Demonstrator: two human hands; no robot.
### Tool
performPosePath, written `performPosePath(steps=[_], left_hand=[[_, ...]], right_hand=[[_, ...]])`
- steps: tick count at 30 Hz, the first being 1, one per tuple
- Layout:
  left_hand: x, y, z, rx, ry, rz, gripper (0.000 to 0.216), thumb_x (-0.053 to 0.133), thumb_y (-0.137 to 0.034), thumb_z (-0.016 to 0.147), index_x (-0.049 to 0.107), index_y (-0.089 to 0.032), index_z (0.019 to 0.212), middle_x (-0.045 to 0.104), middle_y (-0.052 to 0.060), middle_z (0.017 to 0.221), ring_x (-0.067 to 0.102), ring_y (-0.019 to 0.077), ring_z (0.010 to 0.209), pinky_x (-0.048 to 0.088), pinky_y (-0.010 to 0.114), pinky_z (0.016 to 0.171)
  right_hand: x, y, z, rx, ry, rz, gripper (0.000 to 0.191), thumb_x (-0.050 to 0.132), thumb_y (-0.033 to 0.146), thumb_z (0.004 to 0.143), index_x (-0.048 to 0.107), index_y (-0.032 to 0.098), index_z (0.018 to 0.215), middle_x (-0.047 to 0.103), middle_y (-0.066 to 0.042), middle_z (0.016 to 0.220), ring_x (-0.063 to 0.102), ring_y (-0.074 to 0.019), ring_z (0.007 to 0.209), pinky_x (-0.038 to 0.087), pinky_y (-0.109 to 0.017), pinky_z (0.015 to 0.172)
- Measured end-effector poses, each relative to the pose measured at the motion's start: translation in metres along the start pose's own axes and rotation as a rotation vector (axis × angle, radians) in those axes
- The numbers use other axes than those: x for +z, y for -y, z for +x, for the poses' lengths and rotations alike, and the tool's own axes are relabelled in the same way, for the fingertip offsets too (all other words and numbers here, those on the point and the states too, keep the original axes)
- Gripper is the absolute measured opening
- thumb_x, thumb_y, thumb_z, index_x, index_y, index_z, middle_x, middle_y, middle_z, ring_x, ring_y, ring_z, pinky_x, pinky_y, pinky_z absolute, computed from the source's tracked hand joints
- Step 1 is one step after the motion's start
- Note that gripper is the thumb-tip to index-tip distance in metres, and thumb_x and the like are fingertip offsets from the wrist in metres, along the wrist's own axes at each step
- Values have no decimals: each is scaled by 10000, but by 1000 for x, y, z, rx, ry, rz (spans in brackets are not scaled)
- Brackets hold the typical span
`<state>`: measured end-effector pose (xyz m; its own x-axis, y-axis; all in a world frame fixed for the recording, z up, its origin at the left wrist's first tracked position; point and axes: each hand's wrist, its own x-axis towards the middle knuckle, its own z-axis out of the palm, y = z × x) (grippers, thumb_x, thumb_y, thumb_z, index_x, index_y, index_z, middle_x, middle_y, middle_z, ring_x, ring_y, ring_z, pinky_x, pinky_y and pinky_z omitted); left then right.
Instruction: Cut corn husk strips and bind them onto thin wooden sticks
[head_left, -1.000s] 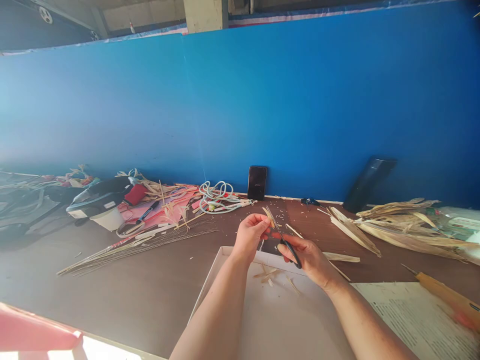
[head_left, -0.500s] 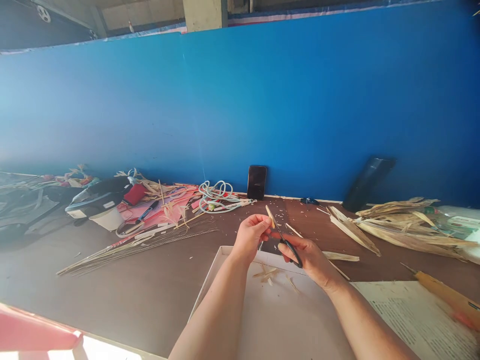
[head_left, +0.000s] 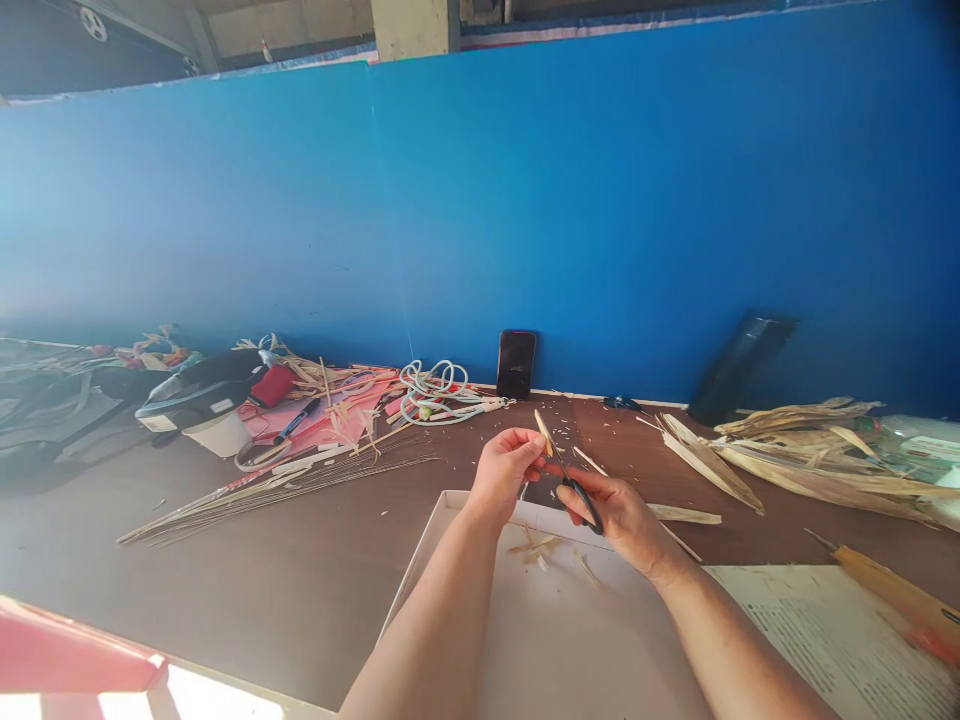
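My left hand (head_left: 504, 468) pinches a small pale strip of dried leaf (head_left: 541, 428) between thumb and fingers, holding it upright above the table. My right hand (head_left: 619, 512) is closed round black-handled scissors (head_left: 579, 490), whose blades point up and left at the strip's base. Both hands hover over the far edge of a shallow white cardboard tray (head_left: 450, 540), where a few cut scraps (head_left: 534, 548) lie.
A brown table (head_left: 300, 570) runs along a blue wall. Thin sticks (head_left: 285, 482), pink paper and a white cord (head_left: 439, 395) lie at the left; a black phone (head_left: 516, 365) leans on the wall. Dried leaves (head_left: 787, 450), a wooden-handled tool (head_left: 892, 590) and printed paper (head_left: 832, 630) lie at the right.
The hands have barely moved. The strip in my left hand looks a little shorter than a second ago, and the view has shifted slightly.
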<state>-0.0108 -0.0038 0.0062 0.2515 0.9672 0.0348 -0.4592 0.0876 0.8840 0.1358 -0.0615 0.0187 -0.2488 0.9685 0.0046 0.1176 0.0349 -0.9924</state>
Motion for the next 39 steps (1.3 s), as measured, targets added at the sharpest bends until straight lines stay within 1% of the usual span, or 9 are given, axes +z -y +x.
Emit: performPosePath(steps=[6,13,22,30,39], left_hand=[[-1,0,0,7,0,12,271,704,-355,629,598,-129,734,568,31,726,470,58,561,357,176,496],[0,-1,0,16,-3,11,259,696,-349,644,592,-127,726,554,15,709,462,50,553,347,163,478],[-1,-1,0,10,27,-44,233,693,-321,658,587,-124,721,563,21,709,465,44,546,355,152,476],[-2,0,0,2,16,-21,215,683,-302,669,590,-118,729,562,26,713,461,42,541,355,150,466],[-3,1,2,3,18,-11,213,679,-299,673,591,-117,738,566,32,725,463,44,546,354,146,458]], right_hand=[[-1,-7,1,-27,-5,-12,353,548,372,806,632,235,1121,350,25,620,340,-122,609,273,-251,561],[-1,-12,3,-48,18,-50,354,519,343,839,595,247,1171,358,32,629,348,-115,615,280,-242,582],[-2,-24,6,-58,-23,-87,363,537,343,833,589,262,1182,408,29,630,365,-108,610,285,-236,562],[-2,-22,5,-56,-30,-101,346,531,340,836,601,260,1165,421,32,621,367,-102,592,292,-231,556],[-1,-20,5,-57,-22,-95,319,529,322,831,618,247,1128,381,42,591,336,-97,570,261,-227,526]])
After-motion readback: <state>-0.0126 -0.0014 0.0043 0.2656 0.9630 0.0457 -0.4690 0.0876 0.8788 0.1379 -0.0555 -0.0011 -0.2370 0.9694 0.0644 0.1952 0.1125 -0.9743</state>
